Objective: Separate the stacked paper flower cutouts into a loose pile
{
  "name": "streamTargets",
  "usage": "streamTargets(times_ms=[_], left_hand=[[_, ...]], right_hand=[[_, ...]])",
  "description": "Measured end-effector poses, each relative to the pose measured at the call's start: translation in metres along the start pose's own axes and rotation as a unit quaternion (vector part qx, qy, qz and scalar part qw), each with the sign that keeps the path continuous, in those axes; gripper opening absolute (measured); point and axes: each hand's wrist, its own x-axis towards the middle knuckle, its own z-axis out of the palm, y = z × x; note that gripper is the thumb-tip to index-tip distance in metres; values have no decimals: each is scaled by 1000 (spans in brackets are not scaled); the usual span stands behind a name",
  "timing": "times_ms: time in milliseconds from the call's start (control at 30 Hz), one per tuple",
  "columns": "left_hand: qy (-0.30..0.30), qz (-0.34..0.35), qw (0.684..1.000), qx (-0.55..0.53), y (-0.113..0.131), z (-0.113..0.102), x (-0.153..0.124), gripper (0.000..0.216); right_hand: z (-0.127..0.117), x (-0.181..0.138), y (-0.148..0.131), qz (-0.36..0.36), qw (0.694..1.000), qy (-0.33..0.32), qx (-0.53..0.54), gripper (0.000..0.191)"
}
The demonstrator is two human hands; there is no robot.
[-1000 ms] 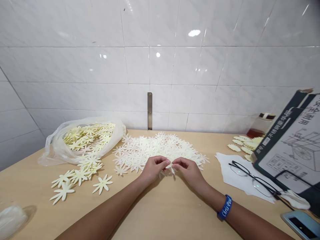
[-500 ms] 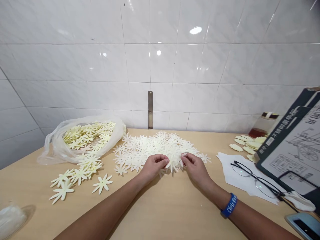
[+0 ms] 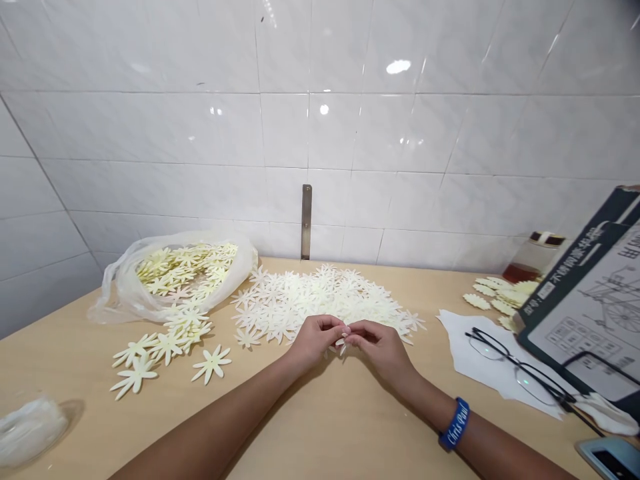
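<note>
My left hand (image 3: 316,341) and my right hand (image 3: 383,347) meet at the near edge of a broad pile of white flower-shaped pieces (image 3: 300,293). Between their pinched fingertips is a small white flower piece (image 3: 343,345), whose petals poke out below the fingers. Most of that piece is hidden by the fingers. A blue wristband (image 3: 455,424) circles my right wrist. To the left, several larger pale yellow flower pieces (image 3: 211,364) lie loose on the wooden table (image 3: 320,427).
An open clear plastic bag (image 3: 117,293) holds more pale yellow flowers at left. At right are glasses (image 3: 515,363) on white paper (image 3: 457,347), scalloped yellow pieces (image 3: 477,301), a jar (image 3: 533,257), a printed box (image 3: 590,300) and a phone (image 3: 610,457). A white bundle (image 3: 30,430) sits front left.
My hands have come together from slightly apart, and their fingertips now meet at a white flower piece. The whole view has shifted a little.
</note>
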Motion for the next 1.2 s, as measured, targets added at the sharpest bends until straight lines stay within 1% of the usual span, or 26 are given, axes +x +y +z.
streamTargets(times_ms=[100,167,233,333,433,567,633,733,867,967,1100,1200], left_hand=[[-23,-11,999,-23,2,0,-1,32],[-33,-11,999,-24,3,-2,-1,33],[-35,-5,999,-18,4,-3,-1,32],[-34,0,999,-12,4,-3,-2,30],[-43,2,999,-14,2,-2,-3,28],[-73,16,997,-24,2,-1,-4,28],[-69,13,997,-20,2,0,-4,28],[-40,10,999,-7,1,-2,-1,28],[-20,8,999,-26,-2,-6,4,31],[-10,2,999,-38,-4,-9,7,33],[-29,10,999,-21,-2,-8,4,30],[-43,14,999,12,2,-4,-1,23]], right_hand=[[-2,1,3,29,999,21,5,17],[-6,4,6,30,999,27,2,20],[-8,6,7,27,999,20,20,21],[-8,7,5,49,997,8,54,16],[-6,5,4,67,997,-9,43,15],[-5,3,7,56,998,-18,17,20],[-6,4,9,51,999,-18,9,22],[-7,4,9,36,999,-18,7,25],[-10,6,8,11,1000,-16,1,26],[-11,8,9,20,1000,-13,19,26],[-9,8,7,49,998,-11,35,22],[-7,6,7,63,997,-18,51,24]])
